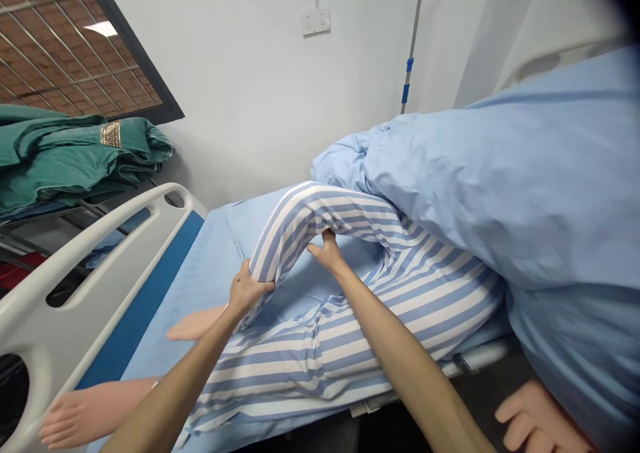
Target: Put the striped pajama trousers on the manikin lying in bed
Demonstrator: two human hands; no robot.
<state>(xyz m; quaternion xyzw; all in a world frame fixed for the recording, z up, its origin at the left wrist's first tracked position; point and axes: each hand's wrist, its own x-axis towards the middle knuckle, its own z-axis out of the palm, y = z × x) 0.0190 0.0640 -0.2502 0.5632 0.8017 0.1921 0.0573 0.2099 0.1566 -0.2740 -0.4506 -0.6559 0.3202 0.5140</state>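
A mannequin's bent leg (345,206) in blue-and-white striped trousers rises off the bed, knee up. My left hand (247,288) is wrapped round its lower leg, just above the ankle. Under the bend of the knee is my right hand (327,252), touching the cloth from below, its fingers partly hidden by the leg. The raised leg's bare foot (195,324) rests on the sheet. The other leg (280,363) lies stretched out nearer me, with its bare foot (75,416) pointing toward the footboard.
A light blue quilt (475,186) covers the upper body. One mannequin hand (543,420) hangs past the bed's near side. At left stands the white footboard (100,240), with folded green cloths (80,156) beyond it. A pole (413,53) and a socket (316,22) are by the wall.
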